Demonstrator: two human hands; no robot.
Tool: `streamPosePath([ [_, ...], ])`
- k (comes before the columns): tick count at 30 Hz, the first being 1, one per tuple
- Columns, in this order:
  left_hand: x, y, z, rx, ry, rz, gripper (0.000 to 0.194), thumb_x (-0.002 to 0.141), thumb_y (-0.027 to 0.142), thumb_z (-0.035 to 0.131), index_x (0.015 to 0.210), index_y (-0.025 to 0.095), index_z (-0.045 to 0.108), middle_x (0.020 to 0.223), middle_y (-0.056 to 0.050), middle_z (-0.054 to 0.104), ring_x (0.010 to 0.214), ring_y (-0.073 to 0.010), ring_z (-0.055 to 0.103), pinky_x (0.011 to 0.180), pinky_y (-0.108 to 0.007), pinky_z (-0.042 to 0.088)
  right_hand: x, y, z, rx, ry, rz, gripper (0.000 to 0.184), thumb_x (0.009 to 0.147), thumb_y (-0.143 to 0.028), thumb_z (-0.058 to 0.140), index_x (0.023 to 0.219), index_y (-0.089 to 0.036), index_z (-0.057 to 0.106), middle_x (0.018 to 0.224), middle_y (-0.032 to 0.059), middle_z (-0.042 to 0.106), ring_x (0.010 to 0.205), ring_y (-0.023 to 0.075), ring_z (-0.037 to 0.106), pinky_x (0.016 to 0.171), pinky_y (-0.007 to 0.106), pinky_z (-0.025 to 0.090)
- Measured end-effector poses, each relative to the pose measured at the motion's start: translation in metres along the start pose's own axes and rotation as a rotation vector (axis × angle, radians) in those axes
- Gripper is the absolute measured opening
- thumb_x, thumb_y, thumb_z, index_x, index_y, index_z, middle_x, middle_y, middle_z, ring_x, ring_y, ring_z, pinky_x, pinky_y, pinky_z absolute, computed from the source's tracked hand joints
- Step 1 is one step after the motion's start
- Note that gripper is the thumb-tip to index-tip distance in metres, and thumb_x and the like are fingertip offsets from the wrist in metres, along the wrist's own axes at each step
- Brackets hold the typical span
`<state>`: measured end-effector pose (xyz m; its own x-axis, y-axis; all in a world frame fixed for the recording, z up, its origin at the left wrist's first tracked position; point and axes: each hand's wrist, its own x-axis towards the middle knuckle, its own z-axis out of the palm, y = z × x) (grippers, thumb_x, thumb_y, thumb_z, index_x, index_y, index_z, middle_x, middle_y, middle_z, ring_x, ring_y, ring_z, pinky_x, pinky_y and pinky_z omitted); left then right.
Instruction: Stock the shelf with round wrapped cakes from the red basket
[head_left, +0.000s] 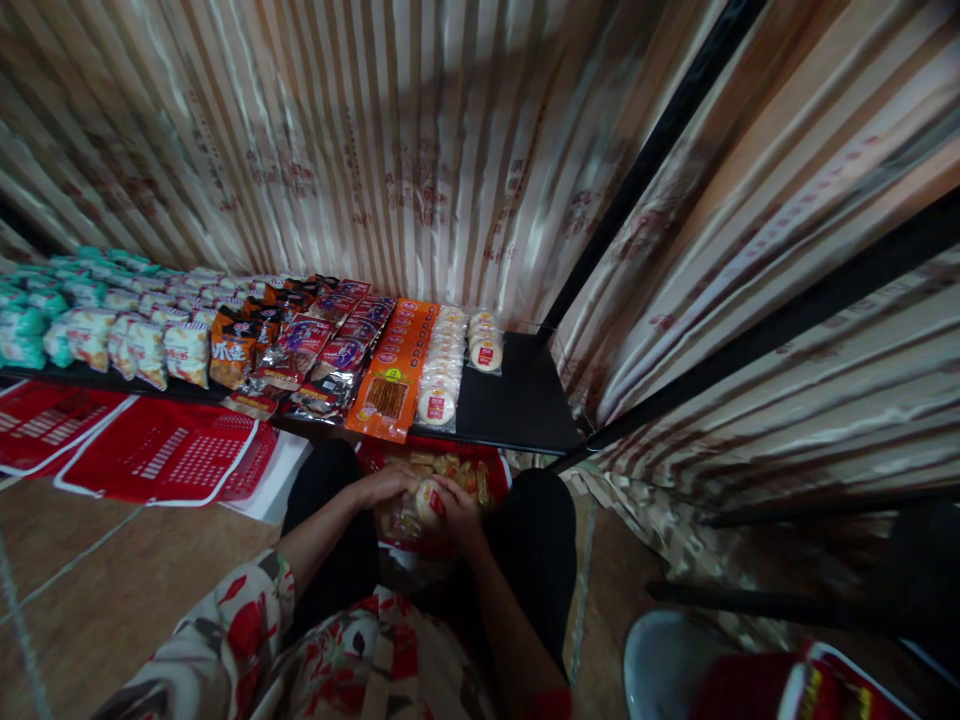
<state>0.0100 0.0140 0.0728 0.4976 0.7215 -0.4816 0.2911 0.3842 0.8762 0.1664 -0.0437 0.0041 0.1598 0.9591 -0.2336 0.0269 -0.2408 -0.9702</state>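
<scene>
My left hand [386, 487] and my right hand [457, 510] are close together between my knees, both with fingers curled round a small round white cake packet with a red label [429, 502]. Under them stands a red basket [495, 462] with several yellow-wrapped snacks in it. Just beyond, a low black shelf [525, 400] bears rows of the same white cake packets [439, 385], orange packets [394, 375], dark red packets and pale bags.
Red baskets [161, 455] lie on the floor at the left. Striped curtains hang behind the shelf and along the right, with black bars across them. A white stool [664, 660] and a red object sit at the lower right.
</scene>
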Motion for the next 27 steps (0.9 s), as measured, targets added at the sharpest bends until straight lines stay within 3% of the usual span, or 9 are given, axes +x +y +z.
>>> streamPosePath([
  [4, 0.0, 0.009, 0.0, -0.032, -0.1, 0.023, 0.013, 0.051, 0.017, 0.045, 0.038, 0.016, 0.046, 0.04, 0.004, 0.044, 0.042, -0.0078, 0.035, 0.044, -0.021, 0.023, -0.002, -0.006, -0.001, 0.062, 0.058, 0.033, 0.042, 0.065, -0.047, 0.057, 0.091, -0.015, 0.066, 0.087, 0.0076, 0.07, 0.079, 0.021, 0.064, 0.075, 0.033, 0.051],
  [10, 0.0, 0.015, 0.006, -0.09, -0.043, 0.015, 0.01, 0.052, 0.018, 0.045, 0.042, 0.017, 0.045, 0.038, 0.005, 0.043, 0.041, -0.0076, 0.037, 0.045, -0.02, 0.028, -0.005, -0.016, -0.007, 0.163, 0.077, 0.084, 0.047, 0.058, -0.052, 0.066, 0.086, -0.016, 0.066, 0.08, 0.0078, 0.071, 0.073, 0.0221, 0.065, 0.069, 0.034, 0.053],
  [18, 0.0, 0.021, 0.012, -0.12, -0.011, -0.006, 0.007, 0.056, 0.018, 0.047, 0.05, 0.016, 0.05, 0.04, 0.004, 0.052, 0.038, -0.0076, 0.044, 0.041, -0.017, 0.029, -0.008, -0.025, -0.016, 0.287, 0.135, 0.096, 0.05, 0.047, -0.054, 0.073, 0.083, -0.018, 0.068, 0.08, 0.0072, 0.071, 0.072, 0.0234, 0.066, 0.066, 0.034, 0.053],
  [27, 0.01, 0.018, 0.026, -0.24, 0.08, 0.004, 0.012, 0.064, 0.028, 0.052, 0.064, 0.016, 0.05, 0.042, 0.004, 0.054, 0.037, -0.0066, 0.047, 0.039, -0.015, 0.029, -0.01, -0.036, -0.027, 0.39, 0.214, 0.086, 0.048, 0.05, -0.049, 0.075, 0.085, -0.018, 0.066, 0.079, 0.0054, 0.071, 0.067, 0.0198, 0.065, 0.062, 0.032, 0.053],
])
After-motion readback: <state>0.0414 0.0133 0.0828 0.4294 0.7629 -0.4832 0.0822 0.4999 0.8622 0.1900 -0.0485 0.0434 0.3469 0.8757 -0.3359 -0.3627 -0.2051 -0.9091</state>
